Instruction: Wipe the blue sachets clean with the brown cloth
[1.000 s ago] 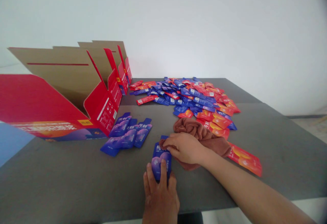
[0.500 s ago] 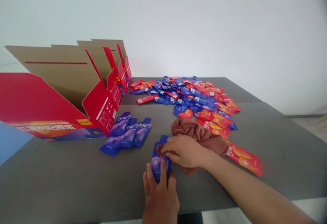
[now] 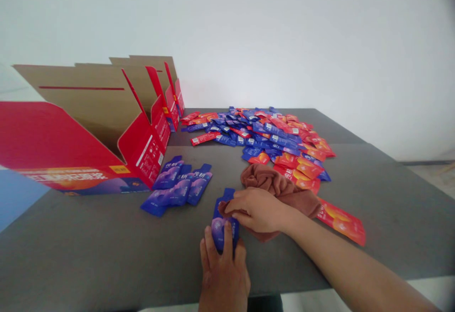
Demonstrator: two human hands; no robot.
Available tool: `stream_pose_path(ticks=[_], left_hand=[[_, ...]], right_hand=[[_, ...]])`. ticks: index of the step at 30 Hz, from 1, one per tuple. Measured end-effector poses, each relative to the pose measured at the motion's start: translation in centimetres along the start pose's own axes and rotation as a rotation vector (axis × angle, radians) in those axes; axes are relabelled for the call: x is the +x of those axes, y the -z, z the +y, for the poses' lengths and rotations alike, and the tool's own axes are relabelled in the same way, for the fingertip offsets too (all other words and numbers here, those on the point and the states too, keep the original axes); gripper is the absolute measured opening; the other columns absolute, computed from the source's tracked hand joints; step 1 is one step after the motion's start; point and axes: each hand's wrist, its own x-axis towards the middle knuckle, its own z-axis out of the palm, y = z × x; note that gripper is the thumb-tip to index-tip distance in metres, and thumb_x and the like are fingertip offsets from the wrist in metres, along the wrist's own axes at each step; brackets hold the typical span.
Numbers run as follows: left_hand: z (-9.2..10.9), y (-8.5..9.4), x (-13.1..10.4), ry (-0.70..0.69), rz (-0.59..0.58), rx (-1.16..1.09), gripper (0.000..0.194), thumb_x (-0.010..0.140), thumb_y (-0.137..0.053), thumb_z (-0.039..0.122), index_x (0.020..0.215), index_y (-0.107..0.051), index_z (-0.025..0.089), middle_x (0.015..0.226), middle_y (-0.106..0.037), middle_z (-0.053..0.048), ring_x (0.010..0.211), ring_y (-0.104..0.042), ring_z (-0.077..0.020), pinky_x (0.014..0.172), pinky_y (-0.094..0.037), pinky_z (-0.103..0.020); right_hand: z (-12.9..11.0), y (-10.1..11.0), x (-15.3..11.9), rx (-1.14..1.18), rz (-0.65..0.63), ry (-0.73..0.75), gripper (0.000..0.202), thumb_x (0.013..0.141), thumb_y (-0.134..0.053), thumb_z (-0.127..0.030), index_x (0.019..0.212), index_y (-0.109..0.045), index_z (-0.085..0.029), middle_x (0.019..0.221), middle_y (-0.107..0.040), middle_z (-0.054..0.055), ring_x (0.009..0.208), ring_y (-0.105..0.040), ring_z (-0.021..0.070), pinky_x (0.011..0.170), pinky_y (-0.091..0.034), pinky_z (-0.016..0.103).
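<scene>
L hand (image 3: 224, 274), fingers spread, presses near end of blue pouch (image 3: 218, 229) flat on grey table (image 3: 106, 255), nr ctr. R hand (image 3: 259, 210) has brown cloth (image 3: 277, 188) pinched in closed fingers, on pouch's far part. Other blue pouches (image 3: 182, 191) left, by open red carton (image 3: 140, 153); red/blue pouch pile (image 3: 256, 134) far.

This looks like a simple indoor workroom for packaged goods; whether it belongs to a workshop, a warehouse or a shop cannot be told. The signs are a broad, flat, dark grey tabletop (image 3: 106, 255), a row of at least 3 open, red-printed cardboard cartons (image 3: 142, 153) with plain brown insides along its left side, and a large loose heap of flat, blue and red printed pouches (image 3: 263, 132) towards its far end. A bunched, soft brown cloth (image 3: 261, 177) lies nearer. Behind stands a smooth white wall (image 3: 249, 32).
</scene>
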Motion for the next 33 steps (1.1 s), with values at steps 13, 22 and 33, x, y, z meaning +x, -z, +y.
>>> stream_pose_path(ticks=[13, 22, 33], left_hand=[[0.0, 0.1, 0.0, -0.002, 0.015, -0.027, 0.034, 0.058, -0.076, 0.025, 0.091, -0.068, 0.025, 0.128, -0.054, -0.004, 0.121, -0.037, -0.0452, 0.097, -0.038, -0.058], [0.2, 0.2, 0.0, 0.013, -0.005, -0.007, 0.032, 0.062, -0.073, 0.029, 0.093, -0.067, 0.026, 0.129, -0.053, -0.003, 0.123, -0.036, -0.0429, 0.099, -0.037, -0.057], [0.5, 1.1, 0.3, 0.038, -0.038, -0.041, 0.035, 0.061, -0.075, 0.028, 0.095, -0.067, 0.025, 0.128, -0.054, -0.004, 0.122, -0.038, -0.0432, 0.099, -0.037, -0.057]], right_hand=[[0.4, -0.1, 0.1, -0.056, 0.051, -0.095, 0.025, 0.088, -0.045, -0.024, 0.104, -0.064, -0.023, 0.092, -0.063, 0.003, 0.083, -0.057, 0.0158, 0.070, -0.036, 0.027], [0.2, 0.1, 0.0, -0.016, 0.031, -0.014, 0.024, 0.088, -0.045, -0.023, 0.103, -0.063, -0.023, 0.093, -0.063, 0.003, 0.084, -0.057, 0.0154, 0.071, -0.037, 0.026], [-0.1, 0.2, 0.0, -0.006, 0.003, -0.016, 0.025, 0.087, -0.045, -0.025, 0.103, -0.064, -0.023, 0.091, -0.063, 0.003, 0.083, -0.057, 0.0163, 0.072, -0.037, 0.027]])
